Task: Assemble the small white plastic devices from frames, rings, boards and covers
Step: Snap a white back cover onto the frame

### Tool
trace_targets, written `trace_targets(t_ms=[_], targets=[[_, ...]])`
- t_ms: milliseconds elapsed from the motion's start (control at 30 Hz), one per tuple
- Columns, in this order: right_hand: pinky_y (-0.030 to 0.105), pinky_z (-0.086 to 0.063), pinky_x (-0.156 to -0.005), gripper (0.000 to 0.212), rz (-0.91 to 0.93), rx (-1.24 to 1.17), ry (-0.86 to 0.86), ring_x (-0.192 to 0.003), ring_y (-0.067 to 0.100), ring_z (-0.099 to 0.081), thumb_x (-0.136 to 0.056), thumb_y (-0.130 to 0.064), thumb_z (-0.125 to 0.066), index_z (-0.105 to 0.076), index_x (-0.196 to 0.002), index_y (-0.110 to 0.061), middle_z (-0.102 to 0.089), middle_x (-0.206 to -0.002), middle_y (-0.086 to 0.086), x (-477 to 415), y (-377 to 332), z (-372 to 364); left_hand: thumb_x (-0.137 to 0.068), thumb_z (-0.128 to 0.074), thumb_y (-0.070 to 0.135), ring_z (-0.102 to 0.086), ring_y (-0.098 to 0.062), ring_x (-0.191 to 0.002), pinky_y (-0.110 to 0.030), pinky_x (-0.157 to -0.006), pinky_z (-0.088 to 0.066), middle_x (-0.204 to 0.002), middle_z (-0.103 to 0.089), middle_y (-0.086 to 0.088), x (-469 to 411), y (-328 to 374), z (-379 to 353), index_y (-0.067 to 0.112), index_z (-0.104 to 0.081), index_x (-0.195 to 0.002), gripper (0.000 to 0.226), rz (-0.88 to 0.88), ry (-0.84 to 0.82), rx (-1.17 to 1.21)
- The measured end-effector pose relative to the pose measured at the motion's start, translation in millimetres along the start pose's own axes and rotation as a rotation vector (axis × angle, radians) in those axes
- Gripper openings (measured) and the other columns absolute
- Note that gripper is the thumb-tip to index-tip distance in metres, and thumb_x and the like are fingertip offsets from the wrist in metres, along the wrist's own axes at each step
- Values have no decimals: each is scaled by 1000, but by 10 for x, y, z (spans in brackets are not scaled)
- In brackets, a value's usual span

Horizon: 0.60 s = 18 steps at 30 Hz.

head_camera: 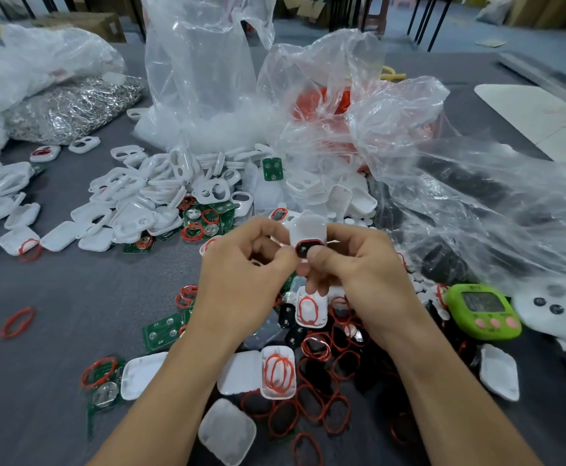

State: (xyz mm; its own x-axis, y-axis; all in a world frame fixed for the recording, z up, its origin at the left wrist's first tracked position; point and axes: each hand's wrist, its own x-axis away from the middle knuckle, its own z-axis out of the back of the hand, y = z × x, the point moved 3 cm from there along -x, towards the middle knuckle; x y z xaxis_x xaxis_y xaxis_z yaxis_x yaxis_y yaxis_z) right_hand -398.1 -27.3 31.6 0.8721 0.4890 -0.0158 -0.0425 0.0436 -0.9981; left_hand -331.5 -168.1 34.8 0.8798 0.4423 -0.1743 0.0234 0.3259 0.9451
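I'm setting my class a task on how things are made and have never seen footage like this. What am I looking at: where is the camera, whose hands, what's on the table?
No machine here: a person works with bare hands, and the one picture comes from a wide-angle camera worn on their head, looking down. The left hand and right hand together pinch a small white plastic casing with a red ring round its dark opening. On the grey table lie a heap of white plastic frames, green circuit boards, thin red rings, rounded white covers, a lime-green digital timer and crumpled clear plastic bags.
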Motion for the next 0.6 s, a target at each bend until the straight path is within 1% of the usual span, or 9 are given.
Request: trace_targets(t_ms=[67,167,233,300,333,433,467,500,600], targets=[[28,-48,-51,17,-18,-61,-8,-50,19,-60,-87,-1,-63,-78,-88,-10,-69,-64,10,5,-1,8,-77,-67,21,-45,-6,-47,-15,-48,-35,-59,-68,6,12,13,-29,21,-68,-79,2,-17,-33,4],[25,-44,-46,19,-56,-104,10,-45,18,-56,-88,8,-63,-78,-87,-5,-68,-62,12,21,-10,-6,-76,-67,25,-52,-12,-52,-24,-51,-41,-62,-71,2,15,9,-41,20,-67,-79,7,-17,-55,49],[22,-41,-45,19,-70,-98,42,-43,18,-55,-87,8,-65,-79,-85,-4,-68,-61,16,32,-18,-4,-77,-66,25,-56,-26,-55,-35,-52,-43,-62,-70,0,14,2,-46,18,-67,-80,7,-11,-73,55],[22,-44,-47,19,-81,-81,27,-47,19,-59,-88,7,-64,-79,-87,-5,-70,-65,16,40,-26,4,-76,-66,22,-58,-37,-60,-46,-56,-47,-62,-69,-4,9,-8,-52,17,-67,-79,6,5,-82,87],[23,-48,-50,19,-87,-82,4,-51,20,-62,-90,6,-63,-79,-89,-6,-71,-67,15,43,-33,3,-75,-66,22,-56,-35,-59,-46,-56,-47,-62,-68,-5,8,-14,-54,17,-67,-78,6,10,-82,99],[24,-56,-61,18,-94,-88,-29,-65,19,-67,-92,-4,-66,-81,-95,-13,-76,-79,11,53,-69,-6,-72,-66,29,-46,-12,-51,-28,-49,-38,-57,-62,-3,5,-13,-52,20,-66,-77,10,-24,-74,47],[24,-57,-62,16,-95,-102,-23,-67,18,-68,-93,-8,-67,-82,-93,-15,-77,-82,11,55,-77,-14,-72,-66,32,-45,-10,-50,-24,-49,-37,-56,-61,-1,10,-6,-56,21,-65,-77,13,-41,-70,29],[23,-57,-61,17,-101,-127,-10,-66,16,-68,-94,-10,-68,-83,-91,-16,-78,-84,10,56,-82,-21,-72,-66,34,-45,-10,-50,-24,-49,-37,-56,-61,-1,17,1,-57,21,-65,-77,15,-57,-64,16],[22,-56,-58,22,-124,-170,33,-65,13,-68,-94,-5,-66,-84,-85,-15,-79,-83,11,43,-65,-25,-73,-66,35,-47,-10,-50,-24,-50,-40,-55,-59,2,54,40,-65,22,-64,-75,13,-118,-30,-40]])
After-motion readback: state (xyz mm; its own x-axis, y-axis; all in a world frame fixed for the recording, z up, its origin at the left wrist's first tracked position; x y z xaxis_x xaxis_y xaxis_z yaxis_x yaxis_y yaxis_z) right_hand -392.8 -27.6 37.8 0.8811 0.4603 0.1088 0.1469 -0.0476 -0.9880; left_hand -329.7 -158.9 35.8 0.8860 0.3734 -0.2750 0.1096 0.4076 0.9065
